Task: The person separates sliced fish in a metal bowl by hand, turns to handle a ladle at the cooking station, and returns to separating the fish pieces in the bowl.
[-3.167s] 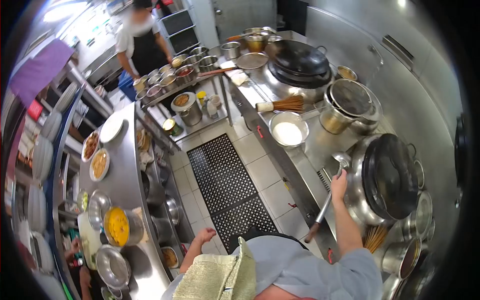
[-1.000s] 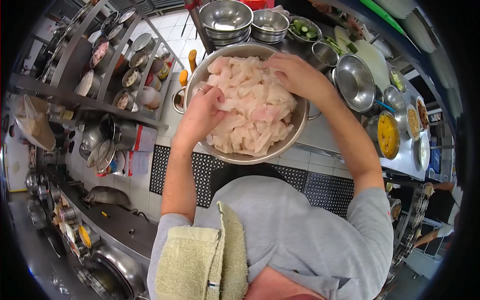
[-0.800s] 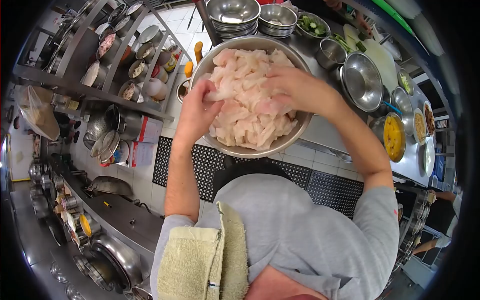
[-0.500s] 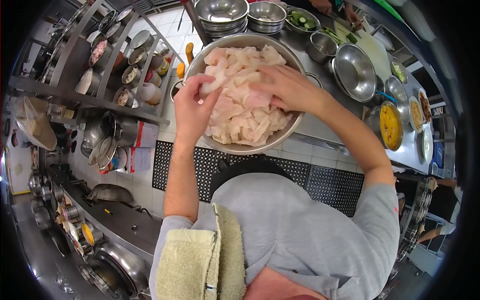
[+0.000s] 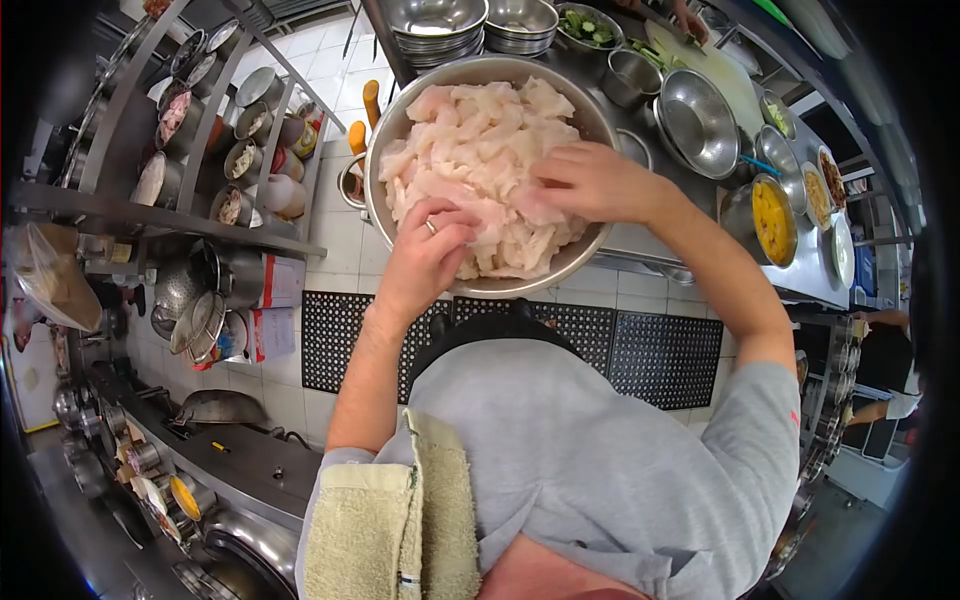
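Observation:
A large steel bowl (image 5: pixel 606 128) with loop handles holds a heap of pale pink-white raw fish pieces (image 5: pixel 490 130). At the heap's near side, my left hand (image 5: pixel 432 250), with a ring on one finger, is closed with fingertips pinched on a fish piece. My right hand (image 5: pixel 600 183) reaches in over the right rim. Its fingers are bent down around another fish piece (image 5: pixel 540 203), and its thumb is mostly hidden. Both hands touch the heap, a short gap apart.
Stacked steel bowls (image 5: pixel 437 25) stand behind. On the right counter are a colander (image 5: pixel 697 125), a pot of yellow food (image 5: pixel 773 222) and a cutting board (image 5: pixel 705 70) with another person's hand (image 5: pixel 690 22). A shelf of food containers (image 5: pixel 172 115) stands left; black mats (image 5: pixel 665 360) cover floor.
My left hand has moved from the heap's left side toward its near middle, and its fingers have closed. My right hand has drawn slightly right and down. The view has shifted a little.

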The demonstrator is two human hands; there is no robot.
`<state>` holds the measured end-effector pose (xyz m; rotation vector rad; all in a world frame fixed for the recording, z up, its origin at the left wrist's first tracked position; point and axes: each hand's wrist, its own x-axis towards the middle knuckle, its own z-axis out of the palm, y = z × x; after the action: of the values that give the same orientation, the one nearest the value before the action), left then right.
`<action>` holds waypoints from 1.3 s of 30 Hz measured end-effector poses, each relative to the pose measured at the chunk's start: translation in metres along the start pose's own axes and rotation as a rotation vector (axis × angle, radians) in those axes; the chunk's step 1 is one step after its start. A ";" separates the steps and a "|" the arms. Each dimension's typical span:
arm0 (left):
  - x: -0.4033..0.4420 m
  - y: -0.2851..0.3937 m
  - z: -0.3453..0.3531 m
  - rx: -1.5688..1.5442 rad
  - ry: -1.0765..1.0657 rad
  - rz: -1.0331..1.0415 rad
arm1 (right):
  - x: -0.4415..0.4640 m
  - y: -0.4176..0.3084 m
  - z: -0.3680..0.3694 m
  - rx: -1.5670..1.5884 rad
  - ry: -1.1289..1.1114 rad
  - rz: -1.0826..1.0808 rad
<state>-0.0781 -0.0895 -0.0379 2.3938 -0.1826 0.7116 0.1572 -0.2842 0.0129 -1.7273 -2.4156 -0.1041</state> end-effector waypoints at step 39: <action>0.098 -0.053 -0.003 -0.014 -0.252 -0.226 | 0.059 0.018 -0.018 0.365 0.193 0.642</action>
<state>0.0193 -0.0411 -0.0122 2.4351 -0.0187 0.3035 0.1577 -0.2264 0.0403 -2.0838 -1.5321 0.2257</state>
